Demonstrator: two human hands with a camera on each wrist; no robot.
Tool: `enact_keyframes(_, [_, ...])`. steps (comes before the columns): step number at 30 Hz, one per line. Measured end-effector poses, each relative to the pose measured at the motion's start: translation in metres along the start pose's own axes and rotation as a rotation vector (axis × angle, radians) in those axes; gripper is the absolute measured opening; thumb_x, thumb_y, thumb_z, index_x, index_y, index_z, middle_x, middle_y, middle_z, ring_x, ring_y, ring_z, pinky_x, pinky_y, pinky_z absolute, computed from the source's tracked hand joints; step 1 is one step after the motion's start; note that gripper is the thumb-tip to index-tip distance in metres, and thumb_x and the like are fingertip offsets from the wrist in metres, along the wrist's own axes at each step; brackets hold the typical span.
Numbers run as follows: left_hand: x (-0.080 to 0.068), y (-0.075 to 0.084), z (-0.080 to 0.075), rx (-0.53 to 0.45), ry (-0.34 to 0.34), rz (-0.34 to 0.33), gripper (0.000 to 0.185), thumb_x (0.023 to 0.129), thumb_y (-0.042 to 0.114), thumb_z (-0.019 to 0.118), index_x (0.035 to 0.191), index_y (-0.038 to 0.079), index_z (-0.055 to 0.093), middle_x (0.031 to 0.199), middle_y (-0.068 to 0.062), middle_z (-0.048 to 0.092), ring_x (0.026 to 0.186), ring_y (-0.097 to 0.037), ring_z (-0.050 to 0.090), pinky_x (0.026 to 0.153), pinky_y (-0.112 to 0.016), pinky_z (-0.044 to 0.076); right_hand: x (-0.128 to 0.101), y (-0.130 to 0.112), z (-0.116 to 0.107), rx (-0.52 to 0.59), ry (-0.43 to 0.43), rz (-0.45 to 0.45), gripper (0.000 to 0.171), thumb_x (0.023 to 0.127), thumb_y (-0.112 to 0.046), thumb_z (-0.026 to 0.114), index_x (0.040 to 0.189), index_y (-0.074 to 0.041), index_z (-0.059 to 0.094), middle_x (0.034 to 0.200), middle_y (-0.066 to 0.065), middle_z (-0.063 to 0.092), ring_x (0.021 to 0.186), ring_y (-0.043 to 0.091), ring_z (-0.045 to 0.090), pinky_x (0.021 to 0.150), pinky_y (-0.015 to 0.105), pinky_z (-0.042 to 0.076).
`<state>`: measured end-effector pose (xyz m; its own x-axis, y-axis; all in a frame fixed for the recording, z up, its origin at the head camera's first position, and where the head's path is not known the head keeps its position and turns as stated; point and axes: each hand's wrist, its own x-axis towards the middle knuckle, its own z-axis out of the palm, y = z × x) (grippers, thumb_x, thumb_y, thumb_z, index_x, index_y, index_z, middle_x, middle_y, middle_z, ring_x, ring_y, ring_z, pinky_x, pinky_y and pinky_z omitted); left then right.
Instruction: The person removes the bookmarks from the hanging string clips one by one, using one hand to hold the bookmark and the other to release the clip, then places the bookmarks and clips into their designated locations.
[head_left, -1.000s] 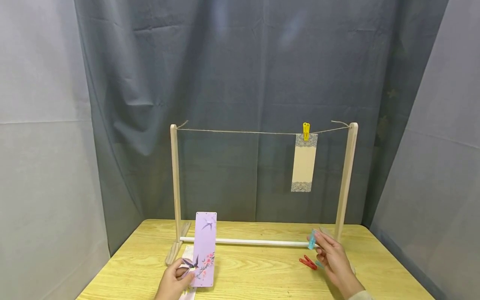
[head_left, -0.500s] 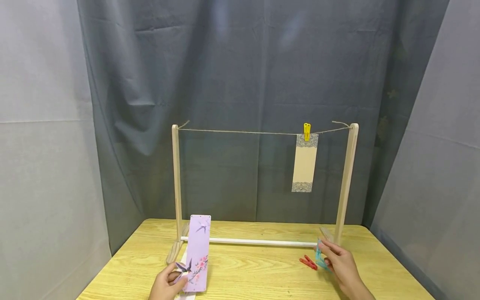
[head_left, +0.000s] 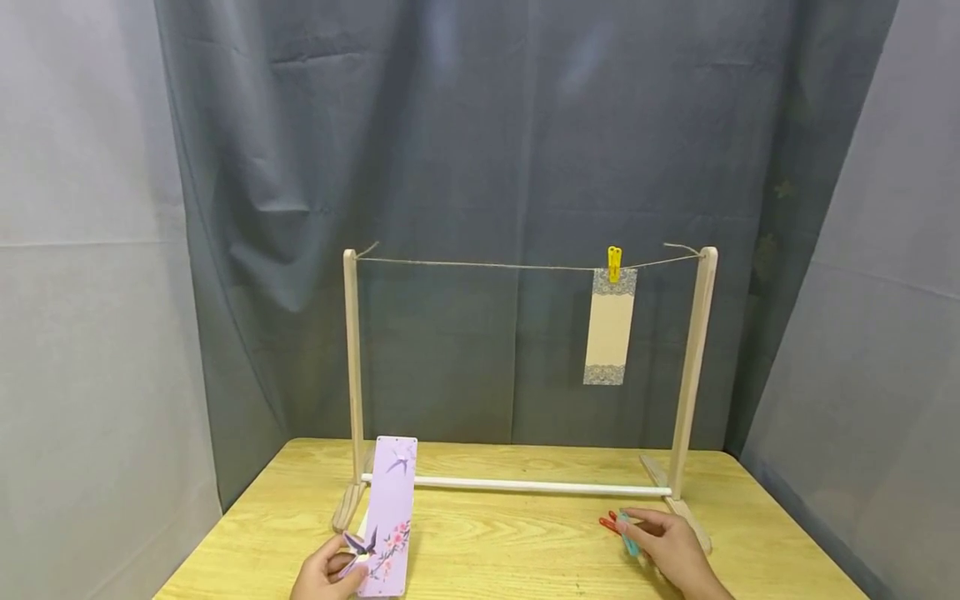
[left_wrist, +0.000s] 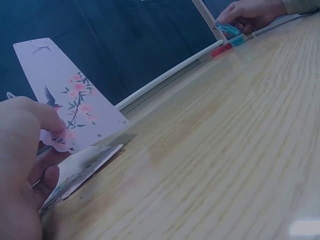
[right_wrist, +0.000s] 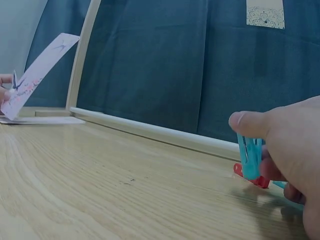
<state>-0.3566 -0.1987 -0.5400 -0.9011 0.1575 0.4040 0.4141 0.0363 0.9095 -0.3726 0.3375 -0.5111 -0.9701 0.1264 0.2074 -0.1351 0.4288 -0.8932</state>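
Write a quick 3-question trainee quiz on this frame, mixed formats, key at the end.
1. True or false: the left hand holds the purple card by its lower end.
2. What does the right hand pinch? A) the red peg B) the blue peg C) the yellow peg
3. Fill in: the yellow peg pins a beige card to the ____ between the two wooden posts.

Key
1. True.
2. B: the blue peg is between thumb and fingers; the red peg lies on the table beside it.
3. String.
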Motion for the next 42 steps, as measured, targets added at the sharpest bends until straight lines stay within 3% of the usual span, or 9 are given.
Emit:
enact_keyframes(6, [-0.002,0.004,0.004,0.011,-0.019,0.011,0.041,0.089,-0.006,0.071,0.119,-0.025,0.050,0.097,-0.025,0.073,0.083,-0.013,0.073,0.071,-0.025,0.059,-0.007,0.001,-0.002,-0.100,-0.015,-0.026,0.049,0.095,-0.032,0.077,0.130,0.002,0.069,0.083,0.005,0.072,0.056,0.019,0.055,0.051,0.030,0.046])
enact_keyframes(13, [-0.004,0.007,0.000,0.020,-0.080,0.012,0.039,0.090,-0.008,0.068,0.121,-0.024,0.049,0.096,-0.023,0.073,0.083,-0.013,0.073,0.071,-0.024,0.059,-0.004,0.004,0.003,-0.164,-0.001,-0.111,0.045,0.090,-0.030,0.083,0.123,0.000,0.074,0.099,0.006,0.076,0.085,0.019,0.068,0.054,0.030,0.053])
enact_keyframes(17, [-0.003,0.008,-0.002,0.034,-0.135,0.006,0.042,0.091,-0.006,0.069,0.122,-0.024,0.049,0.097,-0.023,0.073,0.083,-0.011,0.072,0.071,-0.024,0.058,-0.003,0.005,0.005,-0.210,0.022,-0.148,0.041,0.090,-0.029,0.082,0.121,-0.002,0.076,0.099,0.006,0.076,0.088,0.021,0.068,0.055,0.030,0.055])
enact_keyframes(27, [-0.008,0.007,-0.009,0.081,-0.160,-0.068,0.039,0.090,-0.005,0.069,0.122,-0.020,0.052,0.094,-0.019,0.073,0.080,-0.012,0.071,0.070,-0.024,0.057,-0.007,0.010,0.006,-0.222,-0.012,-0.179,0.040,0.092,-0.030,0.080,0.121,-0.003,0.076,0.102,0.005,0.076,0.085,0.018,0.068,0.062,0.027,0.056])
enact_keyframes(31, [-0.007,0.006,-0.009,0.142,-0.148,-0.083,0.040,0.087,-0.004,0.072,0.122,-0.017,0.056,0.089,-0.013,0.070,0.078,-0.011,0.066,0.069,-0.023,0.055,-0.006,0.012,0.006,-0.224,-0.011,-0.192,0.037,0.092,-0.029,0.081,0.119,-0.004,0.077,0.106,0.008,0.076,0.094,0.028,0.072,0.066,0.026,0.058])
enact_keyframes(36, [-0.007,0.008,-0.009,0.176,-0.135,-0.103,0.039,0.086,-0.004,0.074,0.120,-0.013,0.057,0.088,-0.008,0.066,0.076,-0.013,0.064,0.067,-0.024,0.054,-0.008,0.012,0.005,-0.269,-0.009,-0.192,0.034,0.091,-0.031,0.082,0.115,-0.007,0.079,0.106,0.005,0.077,0.122,0.051,0.058,0.084,0.043,0.060])
enact_keyframes(39, [-0.008,0.010,-0.009,0.192,-0.124,-0.097,0.038,0.085,-0.003,0.075,0.118,-0.009,0.059,0.089,-0.008,0.066,0.073,-0.012,0.063,0.065,-0.023,0.053,-0.008,0.011,0.006,-0.319,-0.005,-0.208,0.033,0.090,-0.033,0.082,0.113,-0.009,0.080,0.105,0.005,0.078,0.125,0.055,0.054,0.095,0.058,0.052])
enact_keyframes(42, [-0.009,0.012,-0.009,0.211,-0.120,-0.075,0.037,0.084,-0.002,0.076,0.117,-0.007,0.060,0.088,-0.008,0.064,0.065,-0.008,0.059,0.060,-0.021,0.051,-0.008,0.011,0.007,-0.346,-0.003,-0.222,0.032,0.089,-0.033,0.082,0.111,-0.009,0.081,0.111,0.009,0.076,0.124,0.055,0.055,0.098,0.064,0.047])
